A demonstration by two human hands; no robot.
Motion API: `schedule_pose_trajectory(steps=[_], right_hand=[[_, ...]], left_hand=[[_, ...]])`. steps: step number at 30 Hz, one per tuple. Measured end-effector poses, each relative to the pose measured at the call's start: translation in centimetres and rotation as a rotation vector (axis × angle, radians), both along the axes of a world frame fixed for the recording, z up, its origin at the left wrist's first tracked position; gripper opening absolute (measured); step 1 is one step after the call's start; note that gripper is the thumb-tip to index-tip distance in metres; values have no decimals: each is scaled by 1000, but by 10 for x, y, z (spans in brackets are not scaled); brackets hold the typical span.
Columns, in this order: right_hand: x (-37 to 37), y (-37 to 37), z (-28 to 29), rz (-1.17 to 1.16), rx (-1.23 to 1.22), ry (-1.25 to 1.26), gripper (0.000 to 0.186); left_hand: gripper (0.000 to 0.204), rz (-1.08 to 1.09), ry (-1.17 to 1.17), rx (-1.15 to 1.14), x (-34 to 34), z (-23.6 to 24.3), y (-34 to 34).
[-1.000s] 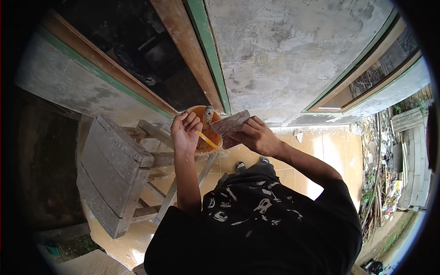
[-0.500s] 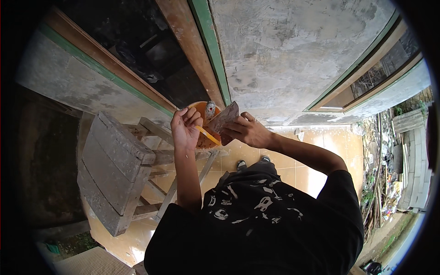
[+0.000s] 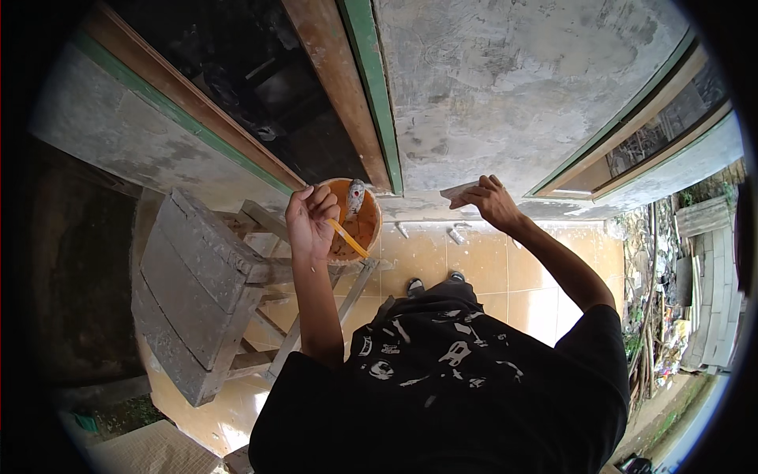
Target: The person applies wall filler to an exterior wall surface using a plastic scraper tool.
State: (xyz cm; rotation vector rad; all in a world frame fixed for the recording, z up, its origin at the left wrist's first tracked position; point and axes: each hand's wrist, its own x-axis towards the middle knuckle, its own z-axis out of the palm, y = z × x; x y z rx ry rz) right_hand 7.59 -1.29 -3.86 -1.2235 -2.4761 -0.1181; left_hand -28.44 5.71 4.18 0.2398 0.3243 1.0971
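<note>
My left hand (image 3: 310, 223) is closed around a yellow strap-like handle (image 3: 348, 238), which runs down to the near rim of an orange bucket (image 3: 365, 225). Inside the bucket a tool with a whitish, stained grip (image 3: 356, 194) leans upward; its lower end is hard to make out. Reddish-brown residue coats the bucket's inner wall. To the right, my right hand (image 3: 495, 204) pinches a thin, flat grey-brown piece (image 3: 461, 193), seen nearly edge-on. It is held in front of the grey patchy wall (image 3: 505, 95), and I cannot tell whether it touches the wall.
A stained wooden trestle bench (image 3: 189, 292) stands close on the left, its legs near the bucket. A green-edged wooden frame (image 3: 371, 95) borders a dark opening. Whitish scraps (image 3: 455, 235) lie on the tan tiled floor (image 3: 489, 261). Another window frame (image 3: 632, 134) is at right.
My right hand has moved away from over the bucket to the right, toward the wall, carrying the flat piece. My left hand and the bucket have barely shifted.
</note>
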Motion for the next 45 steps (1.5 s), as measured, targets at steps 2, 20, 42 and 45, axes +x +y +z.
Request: schedule_pose_trajectory(steps=[2, 20, 42, 45], right_hand=[[9, -1, -9, -227, -94, 109, 20], [-18, 9, 71, -212, -673, 1205, 28], [-91, 78, 64, 97, -556, 790, 27], [-72, 77, 55, 54, -467, 609, 26]], left_hand=[[26, -14, 27, 20, 2, 0, 2], [15, -519, 535, 74, 4, -5, -4], [15, -582, 610, 81, 24, 4, -13], [14, -505, 620, 37, 20, 3, -13]])
